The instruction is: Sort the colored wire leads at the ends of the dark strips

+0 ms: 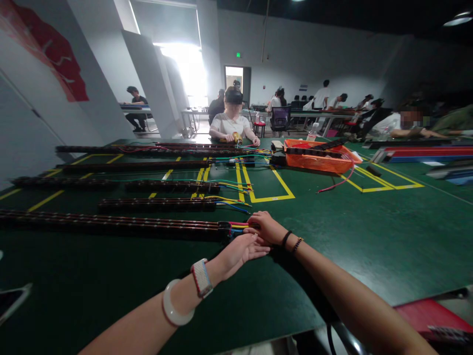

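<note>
A long dark power strip (121,226) lies across the green table (351,231) in front of me, with red, yellow and blue wires (238,226) coming out of its right end. My right hand (266,228) is curled over those wire ends, fingers closed around them. My left hand (242,251) lies just below, palm up with fingers stretched out toward the wires. A white bangle and a watch sit on my left wrist; dark bead bracelets circle the right.
Several more dark strips (158,203) with coloured wires lie in rows farther back. An orange basket (318,158) stands at the back right. A person (232,125) sits across the table. A phone (11,301) lies at the left edge. Yellow tape lines (271,198) mark the table.
</note>
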A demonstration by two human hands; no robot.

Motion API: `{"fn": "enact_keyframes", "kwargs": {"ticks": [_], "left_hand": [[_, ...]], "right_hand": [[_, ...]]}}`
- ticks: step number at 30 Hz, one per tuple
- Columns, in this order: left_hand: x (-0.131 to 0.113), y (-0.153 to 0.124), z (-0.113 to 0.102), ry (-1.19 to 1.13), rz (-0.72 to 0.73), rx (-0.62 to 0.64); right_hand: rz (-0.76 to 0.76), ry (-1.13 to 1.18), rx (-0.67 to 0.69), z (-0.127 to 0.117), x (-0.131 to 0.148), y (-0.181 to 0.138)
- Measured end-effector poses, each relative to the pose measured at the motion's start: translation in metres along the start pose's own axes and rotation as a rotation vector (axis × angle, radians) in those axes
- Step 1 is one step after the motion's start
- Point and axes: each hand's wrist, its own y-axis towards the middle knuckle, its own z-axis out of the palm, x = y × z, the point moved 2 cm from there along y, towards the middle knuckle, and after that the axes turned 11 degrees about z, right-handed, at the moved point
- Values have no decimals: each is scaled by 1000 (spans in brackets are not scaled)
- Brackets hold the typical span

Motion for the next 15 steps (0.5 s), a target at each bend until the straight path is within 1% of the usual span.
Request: {"fn": "enact_keyframes", "kwargs": {"ticks": [3, 8, 12, 15], "left_hand": [[1, 2, -3, -82, -25, -38], [2, 4, -6, -221, -16, -85], [6, 7, -10, -346, 65, -188], [8, 9, -12, -392, 131, -253]], "right_hand": [[-38, -36, -29, -1, 1, 0], [-125, -190, -89, -10, 13, -3], [-210, -276, -122, -16, 22, -6], [-299, -371, -128, -17, 27, -9]]}}
